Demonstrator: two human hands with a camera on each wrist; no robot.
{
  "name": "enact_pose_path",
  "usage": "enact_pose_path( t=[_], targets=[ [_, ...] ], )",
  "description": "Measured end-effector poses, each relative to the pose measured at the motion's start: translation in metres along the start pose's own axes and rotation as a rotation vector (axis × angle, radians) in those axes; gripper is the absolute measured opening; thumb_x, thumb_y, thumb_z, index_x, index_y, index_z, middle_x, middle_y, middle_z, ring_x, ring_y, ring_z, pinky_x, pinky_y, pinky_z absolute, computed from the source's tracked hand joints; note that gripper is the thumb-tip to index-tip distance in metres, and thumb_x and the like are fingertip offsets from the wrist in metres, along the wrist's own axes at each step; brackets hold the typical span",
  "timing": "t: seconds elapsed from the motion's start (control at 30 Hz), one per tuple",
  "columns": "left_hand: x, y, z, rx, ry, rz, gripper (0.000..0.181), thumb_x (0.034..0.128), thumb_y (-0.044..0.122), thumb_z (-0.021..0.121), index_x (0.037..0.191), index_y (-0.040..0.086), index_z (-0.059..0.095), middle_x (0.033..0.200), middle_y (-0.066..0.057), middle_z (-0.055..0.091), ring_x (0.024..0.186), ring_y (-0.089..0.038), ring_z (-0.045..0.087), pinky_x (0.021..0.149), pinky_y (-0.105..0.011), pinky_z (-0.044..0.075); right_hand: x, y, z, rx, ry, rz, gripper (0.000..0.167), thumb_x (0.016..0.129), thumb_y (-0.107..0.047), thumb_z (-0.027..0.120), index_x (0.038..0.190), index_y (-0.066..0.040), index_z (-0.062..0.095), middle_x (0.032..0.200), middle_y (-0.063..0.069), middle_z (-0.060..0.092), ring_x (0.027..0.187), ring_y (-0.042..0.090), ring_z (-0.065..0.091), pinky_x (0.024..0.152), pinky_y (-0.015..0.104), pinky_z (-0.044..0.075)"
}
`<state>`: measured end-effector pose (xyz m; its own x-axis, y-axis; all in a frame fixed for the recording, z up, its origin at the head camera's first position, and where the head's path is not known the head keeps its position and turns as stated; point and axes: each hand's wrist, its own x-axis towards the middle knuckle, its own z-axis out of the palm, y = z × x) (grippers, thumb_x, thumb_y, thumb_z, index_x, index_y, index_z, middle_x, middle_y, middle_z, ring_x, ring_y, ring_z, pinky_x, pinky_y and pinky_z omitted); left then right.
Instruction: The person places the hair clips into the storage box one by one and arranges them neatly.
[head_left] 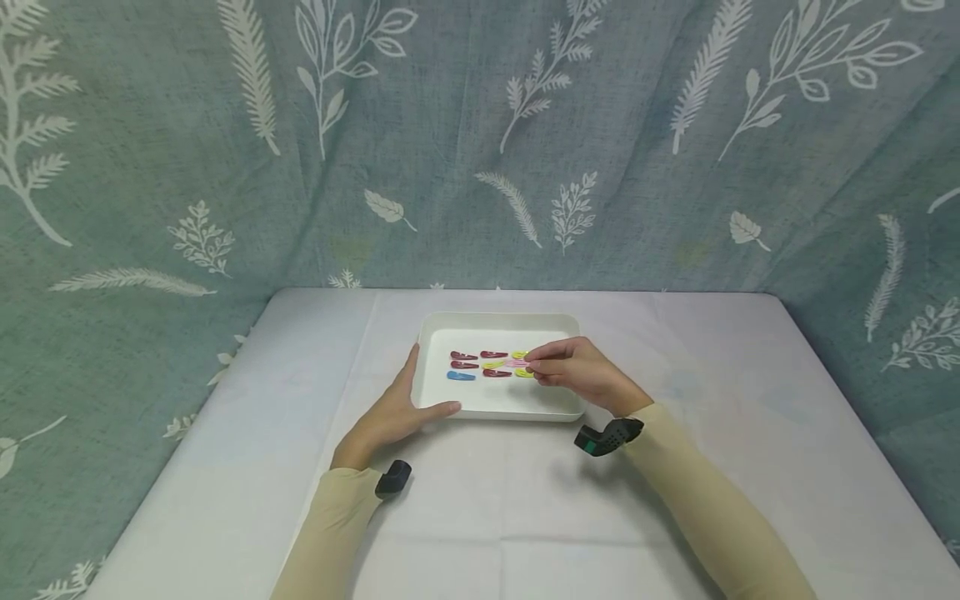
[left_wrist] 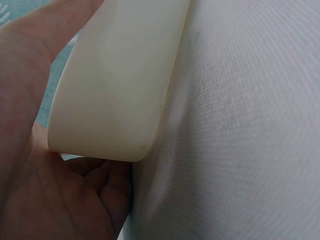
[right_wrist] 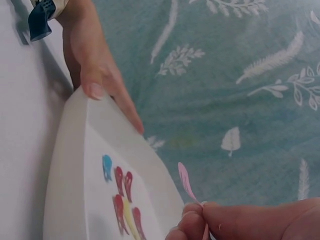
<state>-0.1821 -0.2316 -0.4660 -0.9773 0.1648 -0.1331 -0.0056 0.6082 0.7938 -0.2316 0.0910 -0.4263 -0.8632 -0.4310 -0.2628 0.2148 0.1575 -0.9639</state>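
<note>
A white rectangular tray point(head_left: 540, 404) holds snap hair clips in rows. My left hand point(head_left: 393, 408) grips the tray's near left corner, thumb over the front rim and fingers along the left side. In the left wrist view the tray wall point(left_wrist: 115, 85) sits against the palm. Over the tray's right part, my right hand point(head_left: 581, 372) pinches a pink hair clip point(right_wrist: 185, 181) between thumb and fingertips. Lying on the tray are several red clips point(head_left: 497, 373), a blue clip point(head_left: 461, 376) at the front left, and yellow clips point(head_left: 493, 365), some partly behind the right hand.
The tray stands on a table with a white cloth point(head_left: 480, 508). Behind and beside it hangs a blue-green curtain point(head_left: 450, 150) with white leaf prints. Each wrist wears a dark strap-on device point(head_left: 611, 437).
</note>
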Motion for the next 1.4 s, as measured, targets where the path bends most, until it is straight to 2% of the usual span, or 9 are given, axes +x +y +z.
enact_pose_path(
  t=[0.2, 0.4, 0.5, 0.67, 0.83, 1.03, 1.17, 1.4],
  targets=[
    [0.001, -0.004, 0.000, 0.008, -0.003, 0.001, 0.136, 0.0764, 0.065, 0.083, 0.167, 0.026, -0.011, 0.176, -0.005, 0.007, 0.162, -0.032, 0.015, 0.127, -0.063, 0.020, 0.012, 0.005, 0.009, 0.009, 0.018, 0.011, 0.031, 0.098, -0.005, 0.069, 0.126, 0.009, 0.069, 0.114, 0.013, 0.075, 0.097, 0.017, 0.071, 0.090, 0.031, 0.061],
    [0.004, -0.004, 0.000, 0.012, -0.003, 0.002, 0.136, 0.0766, 0.065, 0.083, 0.167, 0.025, -0.011, 0.177, -0.005, 0.006, 0.162, -0.033, 0.014, 0.127, -0.063, 0.020, 0.018, 0.008, 0.018, 0.011, 0.042, 0.025, 0.027, 0.096, -0.003, 0.070, 0.121, 0.010, 0.071, 0.108, 0.010, 0.075, 0.085, 0.009, 0.068, 0.078, 0.021, 0.059],
    [0.004, -0.005, 0.000, 0.011, -0.004, 0.001, 0.136, 0.0772, 0.064, 0.083, 0.167, 0.025, -0.011, 0.177, -0.005, 0.006, 0.162, -0.033, 0.015, 0.127, -0.063, 0.020, 0.021, 0.011, 0.022, -0.005, 0.061, 0.035, 0.026, 0.095, -0.002, 0.071, 0.118, 0.009, 0.072, 0.112, 0.011, 0.073, 0.084, 0.008, 0.066, 0.077, 0.021, 0.058],
    [0.004, -0.003, 0.000, -0.004, -0.003, 0.012, 0.135, 0.0776, 0.060, 0.085, 0.167, 0.026, -0.010, 0.176, -0.005, 0.009, 0.161, -0.033, 0.018, 0.127, -0.063, 0.021, 0.024, 0.012, 0.029, -0.086, 0.109, 0.061, 0.021, 0.093, -0.006, 0.075, 0.112, 0.003, 0.078, 0.113, 0.010, 0.074, 0.081, 0.008, 0.064, 0.074, 0.021, 0.057],
    [0.003, -0.003, 0.000, -0.018, -0.002, 0.021, 0.135, 0.0771, 0.060, 0.085, 0.167, 0.026, -0.010, 0.176, -0.006, 0.012, 0.160, -0.033, 0.021, 0.126, -0.064, 0.022, 0.024, 0.012, 0.035, -0.147, 0.152, 0.087, 0.017, 0.092, -0.010, 0.078, 0.107, -0.003, 0.080, 0.101, 0.006, 0.075, 0.075, 0.009, 0.063, 0.068, 0.022, 0.053],
    [0.002, -0.004, 0.001, -0.007, -0.007, 0.005, 0.135, 0.0768, 0.062, 0.085, 0.167, 0.027, -0.011, 0.176, -0.006, 0.012, 0.160, -0.033, 0.022, 0.126, -0.064, 0.023, 0.027, 0.018, 0.038, -0.129, 0.161, 0.110, 0.014, 0.091, -0.009, 0.079, 0.103, -0.003, 0.080, 0.088, 0.002, 0.072, 0.068, 0.010, 0.061, 0.062, 0.021, 0.049],
    [0.002, -0.004, 0.001, -0.008, -0.006, 0.001, 0.136, 0.0765, 0.062, 0.085, 0.167, 0.026, -0.010, 0.176, -0.006, 0.011, 0.161, -0.033, 0.020, 0.126, -0.063, 0.023, 0.027, 0.019, 0.039, -0.123, 0.164, 0.101, 0.013, 0.091, -0.007, 0.078, 0.102, -0.001, 0.080, 0.090, 0.004, 0.073, 0.068, 0.010, 0.062, 0.062, 0.021, 0.050],
    [0.003, -0.004, 0.000, -0.018, -0.003, 0.015, 0.135, 0.0763, 0.061, 0.085, 0.167, 0.026, -0.009, 0.176, -0.005, 0.013, 0.160, -0.032, 0.022, 0.126, -0.063, 0.023, 0.025, 0.017, 0.042, -0.150, 0.175, 0.096, 0.010, 0.092, -0.008, 0.078, 0.101, -0.004, 0.080, 0.108, 0.008, 0.074, 0.073, 0.010, 0.066, 0.067, 0.021, 0.057]
  ],
)
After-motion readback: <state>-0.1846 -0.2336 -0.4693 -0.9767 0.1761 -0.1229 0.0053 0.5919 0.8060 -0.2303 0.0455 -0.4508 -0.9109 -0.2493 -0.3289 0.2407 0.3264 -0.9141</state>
